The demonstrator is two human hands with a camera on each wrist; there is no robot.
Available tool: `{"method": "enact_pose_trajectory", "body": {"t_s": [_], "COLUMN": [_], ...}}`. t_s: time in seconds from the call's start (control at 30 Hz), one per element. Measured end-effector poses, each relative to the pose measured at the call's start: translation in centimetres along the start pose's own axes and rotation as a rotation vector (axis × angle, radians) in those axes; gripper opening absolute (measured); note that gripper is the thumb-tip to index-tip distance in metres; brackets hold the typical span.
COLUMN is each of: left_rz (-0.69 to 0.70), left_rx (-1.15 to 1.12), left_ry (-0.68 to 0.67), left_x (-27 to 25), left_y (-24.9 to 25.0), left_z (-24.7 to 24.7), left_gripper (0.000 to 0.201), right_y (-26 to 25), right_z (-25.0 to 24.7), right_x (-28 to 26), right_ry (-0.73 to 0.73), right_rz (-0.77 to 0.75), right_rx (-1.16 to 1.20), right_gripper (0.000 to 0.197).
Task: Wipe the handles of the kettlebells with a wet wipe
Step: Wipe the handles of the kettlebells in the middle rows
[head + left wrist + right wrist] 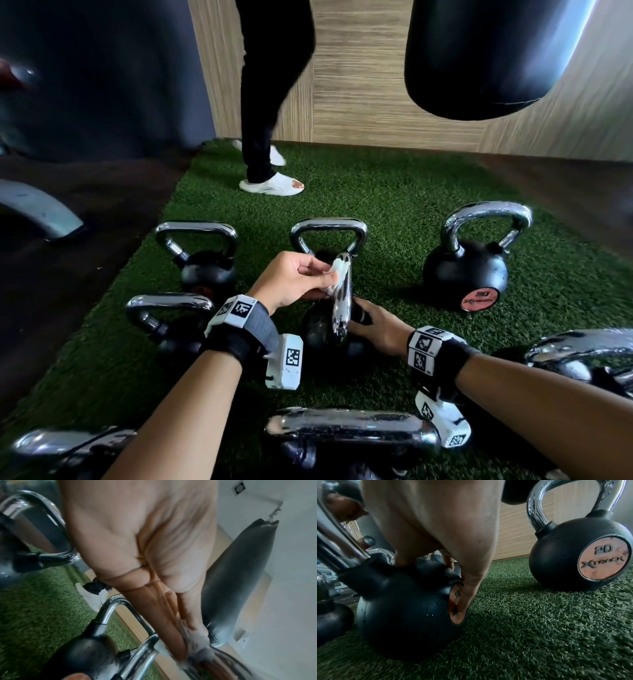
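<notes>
The left hand [291, 277] is pinching a white wet wipe [337, 275] against the top of the chrome handle [342, 308] of the 12 kettlebell [406, 615], which is sitting near the middle of the green turf mat [394, 212]. The right hand [375, 329] is resting on that bell's black body, fingers spread over its side and gripping nothing. The 20 kettlebell [466, 270] is standing nearer the mat's right edge, another person's legs [267, 102] at its far edge.

Right hand [436, 534] filling upper centre, fingers spread on black 12 kettlebell [406, 615] at lower left, one fingertip on its copper disc; chrome handle [339, 545] slanting upper left; 20 kettlebell [565, 555] upright at right on green turf [539, 635]
</notes>
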State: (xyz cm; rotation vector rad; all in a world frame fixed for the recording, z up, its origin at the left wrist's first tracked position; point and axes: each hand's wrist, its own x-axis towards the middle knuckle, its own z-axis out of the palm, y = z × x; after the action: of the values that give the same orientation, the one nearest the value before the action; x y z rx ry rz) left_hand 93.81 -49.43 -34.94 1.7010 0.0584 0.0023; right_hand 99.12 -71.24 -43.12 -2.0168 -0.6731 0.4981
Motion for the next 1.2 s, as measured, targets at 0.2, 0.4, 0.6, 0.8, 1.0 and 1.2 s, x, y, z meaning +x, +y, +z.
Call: {"method": "enact_pose_trajectory", "body": {"t_s": [0.2,0.4,0.6,0.8,1.0,1.2], "left_rz": [-0.118,-0.101,-0.138,-0.179,-0.201,0.020], "left_rx": [-0.015,-0.120,-0.083,0.017,0.203,-0.057], "left_ry": [-0.185,-0.098,-0.153,-0.136,-0.197,0.019], "left_x": [-2.5,-4.5,-4.7,-5.3,-4.9,-3.1], "left_y": [-0.1,-1.5,-2.1,-4.1,-3.5,1.5], "left_z": [-0.5,0.2,-0.2,0.6,0.4,-1.4], "left_gripper": [0.014,0.014,0.013,0.020,0.022,0.019], "right_y": [0.2,0.0,-0.1,-0.2,-0.8,-6.5], "right_z": [0.1,0.0,0.0,-0.1,-0.4,-4.4], "right_x": [0.2,0.2,0.3,0.2,0.5,-0.1], "right_ry": [0.001,-0.012,-0.002,-0.006,0.045,0.510], "right_rz": [-0.008,0.002,0.025,0.023,0.113,-0.138], "right_rx": [-0.018,-0.014,-0.088,-0.157,-0.113,-0.164], "right_gripper": [0.102,0.081,0.052,0.055,0.040,0.028]}}
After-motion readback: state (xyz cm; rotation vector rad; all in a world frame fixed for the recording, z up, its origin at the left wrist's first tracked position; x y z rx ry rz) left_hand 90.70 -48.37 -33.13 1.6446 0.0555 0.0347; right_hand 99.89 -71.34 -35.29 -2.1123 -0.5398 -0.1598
